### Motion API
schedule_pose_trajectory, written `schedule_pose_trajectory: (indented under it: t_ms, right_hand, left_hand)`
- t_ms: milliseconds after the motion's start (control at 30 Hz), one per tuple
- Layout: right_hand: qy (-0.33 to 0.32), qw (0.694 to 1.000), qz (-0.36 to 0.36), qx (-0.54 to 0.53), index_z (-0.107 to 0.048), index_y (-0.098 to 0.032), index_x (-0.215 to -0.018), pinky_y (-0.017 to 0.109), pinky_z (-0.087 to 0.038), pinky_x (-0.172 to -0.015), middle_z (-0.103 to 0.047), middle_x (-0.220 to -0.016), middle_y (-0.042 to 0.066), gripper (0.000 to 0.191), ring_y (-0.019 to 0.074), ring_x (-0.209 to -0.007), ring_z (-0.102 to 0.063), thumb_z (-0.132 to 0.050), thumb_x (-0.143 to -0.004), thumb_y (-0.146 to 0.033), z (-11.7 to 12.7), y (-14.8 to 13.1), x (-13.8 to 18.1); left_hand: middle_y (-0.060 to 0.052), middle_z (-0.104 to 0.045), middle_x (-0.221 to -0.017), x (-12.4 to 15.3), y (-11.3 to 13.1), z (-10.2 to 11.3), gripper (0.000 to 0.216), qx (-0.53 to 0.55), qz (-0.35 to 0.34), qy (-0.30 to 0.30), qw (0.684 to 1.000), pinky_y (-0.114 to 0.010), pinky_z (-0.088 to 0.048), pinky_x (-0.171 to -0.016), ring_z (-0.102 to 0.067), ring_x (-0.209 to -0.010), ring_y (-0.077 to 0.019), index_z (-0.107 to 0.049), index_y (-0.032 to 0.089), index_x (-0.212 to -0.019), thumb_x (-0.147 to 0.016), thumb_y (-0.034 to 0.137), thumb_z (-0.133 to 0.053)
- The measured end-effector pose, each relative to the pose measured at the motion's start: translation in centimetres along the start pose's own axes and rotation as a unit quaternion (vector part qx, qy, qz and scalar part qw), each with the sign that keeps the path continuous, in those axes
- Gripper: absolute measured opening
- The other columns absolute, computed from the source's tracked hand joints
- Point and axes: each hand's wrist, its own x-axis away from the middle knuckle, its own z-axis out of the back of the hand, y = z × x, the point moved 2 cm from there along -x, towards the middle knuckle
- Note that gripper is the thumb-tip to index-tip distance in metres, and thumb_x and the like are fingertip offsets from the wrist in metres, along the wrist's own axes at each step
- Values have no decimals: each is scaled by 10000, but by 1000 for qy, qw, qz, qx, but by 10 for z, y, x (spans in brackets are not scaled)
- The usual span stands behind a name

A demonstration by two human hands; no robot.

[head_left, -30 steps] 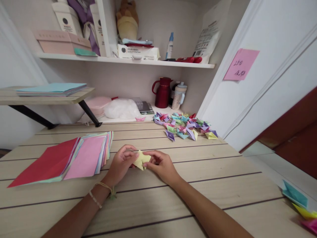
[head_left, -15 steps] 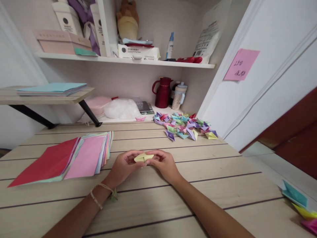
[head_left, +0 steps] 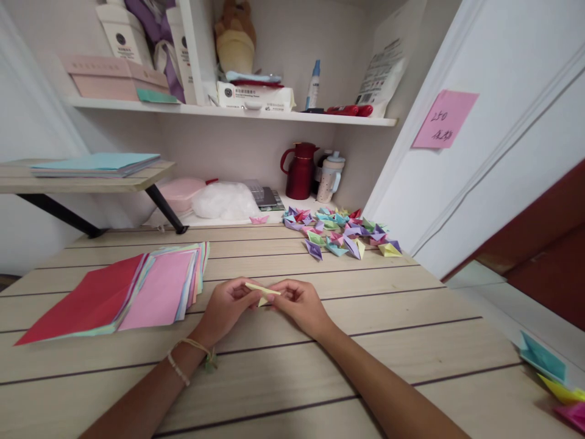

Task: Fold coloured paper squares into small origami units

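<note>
Between my two hands, over the middle of the table, is a small folded pale-yellow paper boat [head_left: 264,290]. My left hand [head_left: 232,305] pinches its left end between thumb and fingers. On the other end, my right hand [head_left: 296,303] grips with the thumb in front and the curled fingers behind. The boat is tilted, so a thin upper edge and a pointed lower part show; the fingers cover the rest. A beaded bracelet [head_left: 177,368] and a cord with a green charm circle my left wrist.
Stacked coloured paper sheets [head_left: 95,292] lie at the left. Several folded paper boats [head_left: 338,228] cluster at the back right, with a lone pink one [head_left: 259,219] nearby. More folded pieces [head_left: 543,356] sit at the right edge. A red jug [head_left: 300,171] stands behind.
The yellow paper boat has turned in my fingers: its broad face showed before, and now a thin edge with a point below shows. Both hands stay in place.
</note>
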Motion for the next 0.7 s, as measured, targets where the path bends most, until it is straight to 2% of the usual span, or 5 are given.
schedule_pose_trajectory:
  t_ms: [67,300,433,567,700]
  right_hand:
    - [12,1000,5,-2,-667,-132,-804,237,-473,-554,-672,-646,47,271,142,-577,-612,-660,-677,-372,0,1,0]
    - [24,999,14,-31,-623,-138,-776,260,-496,-582,-666,-658,49,249,152,-591,-628,-635,-703,-375,-1,3,0]
    - [17,999,21,24,-612,-140,-677,219,-446,-517,-618,-573,20,257,120,-521,-572,-590,-738,-389,0,0,0]
    - [43,995,38,83,-609,-140,-599,192,-361,-452,-527,-490,-16,274,87,-461,-467,-600,-727,-381,4,-1,-1]
    - [19,999,18,31,-641,-138,-705,200,-385,-475,-565,-532,-4,241,92,-479,-479,-599,-725,-375,3,2,-4]
  left_hand:
    - [7,-584,-606,0,2,-1,204,1,-9,-4,1000,-212,-421,-561,-530,-582,-116,-620,148,-833,-731,320,-579]
    - [1,-542,-626,-1,-1,-2,215,-128,-67,6,990,-210,-387,-527,-500,-583,-116,-601,146,-702,-732,357,-572]
    - [-9,-607,-672,-1,-2,-4,200,-107,-46,-26,993,-226,-414,-585,-547,-640,-133,-589,152,-743,-777,336,-518]
    - [19,-566,-572,0,-1,-3,200,-107,-32,-38,993,-217,-385,-539,-511,-563,-117,-590,154,-702,-768,332,-527]
    - [6,-603,-622,-1,-1,-1,185,-25,-17,-43,999,-231,-412,-567,-523,-556,-114,-617,156,-810,-755,317,-546]
